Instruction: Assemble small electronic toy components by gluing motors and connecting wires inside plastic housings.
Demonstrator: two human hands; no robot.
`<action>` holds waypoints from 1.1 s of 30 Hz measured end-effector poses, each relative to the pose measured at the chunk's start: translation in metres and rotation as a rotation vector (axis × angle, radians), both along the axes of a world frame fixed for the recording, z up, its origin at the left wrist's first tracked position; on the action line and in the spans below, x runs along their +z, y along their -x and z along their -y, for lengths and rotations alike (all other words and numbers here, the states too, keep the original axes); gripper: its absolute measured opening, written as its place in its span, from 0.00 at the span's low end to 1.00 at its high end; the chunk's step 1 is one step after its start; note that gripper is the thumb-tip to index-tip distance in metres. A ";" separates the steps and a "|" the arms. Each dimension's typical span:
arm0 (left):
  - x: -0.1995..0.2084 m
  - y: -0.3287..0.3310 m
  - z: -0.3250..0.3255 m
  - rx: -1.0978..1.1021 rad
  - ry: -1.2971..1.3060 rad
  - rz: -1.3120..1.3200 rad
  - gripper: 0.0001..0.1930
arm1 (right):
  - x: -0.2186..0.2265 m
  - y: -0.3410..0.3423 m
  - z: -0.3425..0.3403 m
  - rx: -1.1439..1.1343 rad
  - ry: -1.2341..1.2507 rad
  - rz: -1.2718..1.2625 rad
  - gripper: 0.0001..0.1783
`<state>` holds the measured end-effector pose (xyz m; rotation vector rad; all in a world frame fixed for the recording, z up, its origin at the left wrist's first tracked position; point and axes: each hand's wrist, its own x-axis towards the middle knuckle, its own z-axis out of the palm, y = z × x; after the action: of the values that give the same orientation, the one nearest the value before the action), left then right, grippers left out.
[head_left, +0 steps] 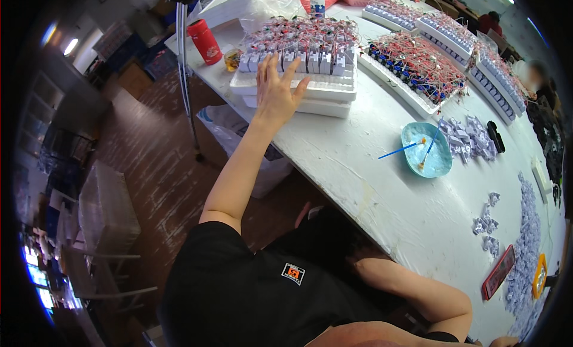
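Note:
My left hand (pixel 277 91) reaches over the front of a white foam tray (pixel 334 89), fingers spread, the fingertips at a front row of small white box-shaped parts (pixel 310 63). Whether they touch the parts is hard to tell. Red and pale wires (pixel 298 32) lie tangled on top of these parts. A second foam tray (pixel 325 108) sits beneath the first, at the table's edge. My right forearm (pixel 412 281) bends in toward my lap, and the right hand is lost in shadow by the table edge, its fingers hidden.
A red can (pixel 205 41) and an amber glass cup (pixel 233 59) stand left of the trays. A blue bowl (pixel 410 132) holds brushes. More wired trays (pixel 412 72), loose white pieces (pixel 471 138), a phone (pixel 498 272) and yellow tape (pixel 539 275) lie rightward. A metal pole (pixel 184 78) rises at left.

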<state>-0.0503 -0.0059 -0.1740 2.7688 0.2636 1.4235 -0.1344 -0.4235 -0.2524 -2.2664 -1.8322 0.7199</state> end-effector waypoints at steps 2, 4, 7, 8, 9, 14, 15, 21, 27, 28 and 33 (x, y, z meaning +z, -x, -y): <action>0.000 0.003 -0.004 -0.026 0.012 0.000 0.28 | 0.011 -0.002 -0.005 0.023 0.167 -0.034 0.22; 0.001 0.003 -0.004 -0.024 -0.004 -0.005 0.28 | 0.017 -0.002 -0.006 -0.002 0.203 -0.079 0.21; 0.002 0.003 -0.004 -0.038 -0.015 -0.008 0.28 | 0.016 -0.003 -0.008 -0.085 0.280 -0.190 0.20; 0.003 0.003 -0.004 -0.049 -0.010 -0.006 0.28 | 0.018 -0.004 -0.008 -0.085 0.278 -0.191 0.20; 0.003 0.004 -0.006 -0.051 -0.013 -0.008 0.28 | 0.021 -0.003 -0.007 -0.085 0.275 -0.198 0.20; 0.002 0.016 -0.028 0.059 -0.008 0.088 0.27 | 0.018 -0.002 -0.006 -0.065 0.260 -0.171 0.20; 0.001 0.019 -0.033 0.064 -0.011 0.086 0.27 | 0.018 -0.002 -0.006 -0.069 0.251 -0.186 0.20; 0.002 0.024 -0.043 0.139 -0.067 0.007 0.25 | 0.004 0.001 0.003 -0.070 -0.086 -0.116 0.22; 0.002 0.026 -0.046 0.093 -0.032 0.031 0.25 | 0.018 -0.001 -0.005 -0.088 0.205 -0.173 0.19; 0.002 0.028 -0.047 0.060 -0.006 0.058 0.26 | 0.017 -0.001 -0.005 -0.096 0.187 -0.153 0.19; 0.008 0.018 -0.022 -0.031 -0.058 0.058 0.26 | 0.007 -0.001 0.001 -0.035 0.039 -0.052 0.21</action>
<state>-0.0681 0.0157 -0.1659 2.7579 0.1803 1.5254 -0.1335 -0.4241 -0.2452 -2.2745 -1.7662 0.8077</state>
